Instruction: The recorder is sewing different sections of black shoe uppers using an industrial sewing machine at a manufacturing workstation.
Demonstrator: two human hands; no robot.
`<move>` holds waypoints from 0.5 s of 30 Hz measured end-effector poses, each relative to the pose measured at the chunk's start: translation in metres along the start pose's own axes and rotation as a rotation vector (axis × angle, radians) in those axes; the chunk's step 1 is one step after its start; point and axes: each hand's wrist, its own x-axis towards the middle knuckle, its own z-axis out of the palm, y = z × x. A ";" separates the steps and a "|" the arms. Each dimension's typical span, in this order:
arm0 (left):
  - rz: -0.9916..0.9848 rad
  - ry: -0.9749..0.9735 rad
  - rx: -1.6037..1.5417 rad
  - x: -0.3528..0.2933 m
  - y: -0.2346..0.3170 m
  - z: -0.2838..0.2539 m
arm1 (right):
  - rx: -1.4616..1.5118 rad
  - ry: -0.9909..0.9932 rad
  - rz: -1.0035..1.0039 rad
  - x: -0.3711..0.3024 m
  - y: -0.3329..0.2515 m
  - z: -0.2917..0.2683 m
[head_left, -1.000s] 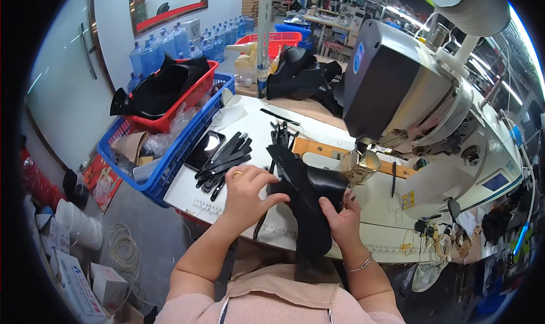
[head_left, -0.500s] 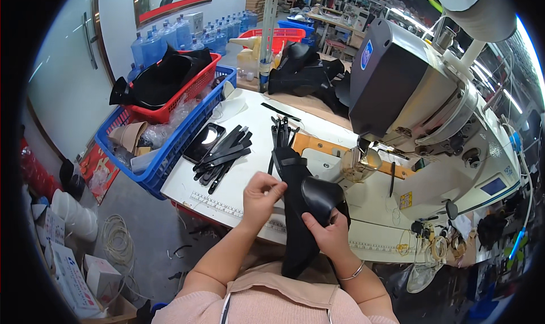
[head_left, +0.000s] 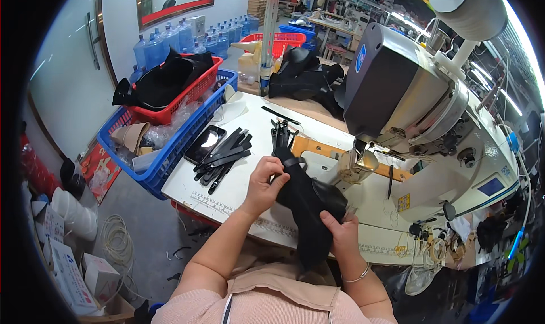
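A black boot upper [head_left: 309, 205], part matte and part glossy, hangs tilted over the front edge of the white sewing table. My right hand [head_left: 345, 236] grips its right side near the glossy part, thumb on top and the other fingers mostly hidden beneath. My left hand [head_left: 264, 186] is closed at the upper's left edge, near its far end, with thumb and fingers pinched together there. A narrow strap [head_left: 292, 162] crosses that far end. Just beyond lies a bunch of black straps [head_left: 281, 134], and a larger pile of black straps [head_left: 224, 156] rests to the left.
The sewing machine [head_left: 420, 97] with its thread cone [head_left: 468, 12] stands at right. A dark phone [head_left: 205, 144] lies by the straps. At left, a red basket [head_left: 190, 88] of black pieces sits on a blue crate [head_left: 153, 173]. More black uppers [head_left: 306, 77] are piled behind.
The upper has turned, its glossy side tipping away and its lower end swinging right. My right hand has moved slightly right; my left has risen a little along the edge.
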 end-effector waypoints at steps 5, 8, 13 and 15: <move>-0.181 0.056 0.234 -0.013 0.005 0.010 | -0.163 0.033 -0.065 0.000 0.022 -0.005; -0.129 0.159 0.265 -0.007 0.002 0.008 | -0.316 0.008 -0.086 -0.009 0.027 0.006; -0.348 0.353 0.208 0.008 -0.024 -0.033 | -0.275 -0.029 -0.088 -0.017 0.033 0.013; -0.339 0.302 0.068 0.004 -0.025 -0.034 | -0.206 0.023 -0.102 -0.015 0.021 0.004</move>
